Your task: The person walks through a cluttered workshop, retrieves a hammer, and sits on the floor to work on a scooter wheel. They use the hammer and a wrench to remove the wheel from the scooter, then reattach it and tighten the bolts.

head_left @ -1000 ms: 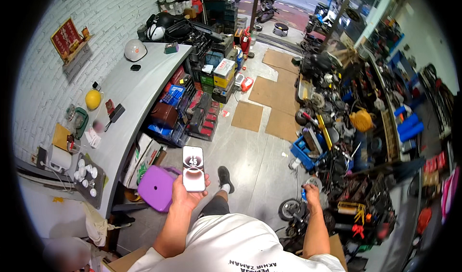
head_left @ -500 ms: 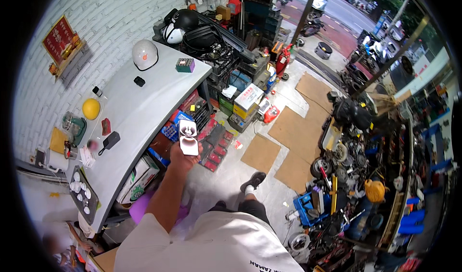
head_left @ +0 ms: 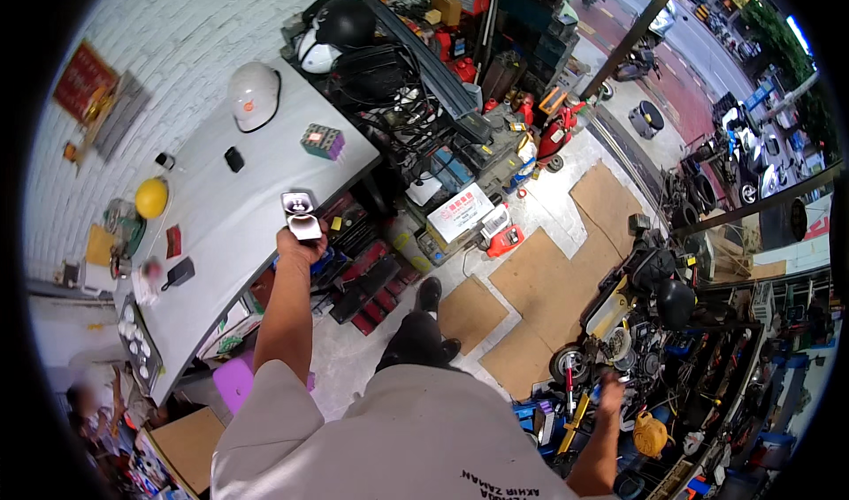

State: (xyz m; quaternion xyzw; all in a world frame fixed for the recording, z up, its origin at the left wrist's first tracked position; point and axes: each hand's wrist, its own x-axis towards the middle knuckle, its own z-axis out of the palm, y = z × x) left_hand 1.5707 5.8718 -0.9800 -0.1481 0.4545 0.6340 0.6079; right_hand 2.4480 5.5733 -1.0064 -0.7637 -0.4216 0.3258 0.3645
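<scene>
Phone: shifted left and up in view since the last frame; now overlaps the near edge of the surface; can't say if above it or just short.
Left hand: fingers wrapped round the lower part of the phone, one unit; screen lit and up, probably tipped so I can read it.
Right hand: was out of frame, now back at lower right, near the motor parts; blurred, so can't say if the fingers are wide, narrow or holding something. Arm out to the side, maybe for balance.
Pale helmet: one on the surface, dome up, likely parked at the far end to keep the middle free.
Green-and-purple block: one, near the surface's corner.
Yellow round thing: one, by the wall side.
Tray: one, white cups grouped in it, presumably to stay together; too small to count.
Cardboard sheets: at least three, flat on the floor, probably to guard it from grime.
Shoes: two, mine, dark.
Purple stool: one, partly behind my arm.
</scene>
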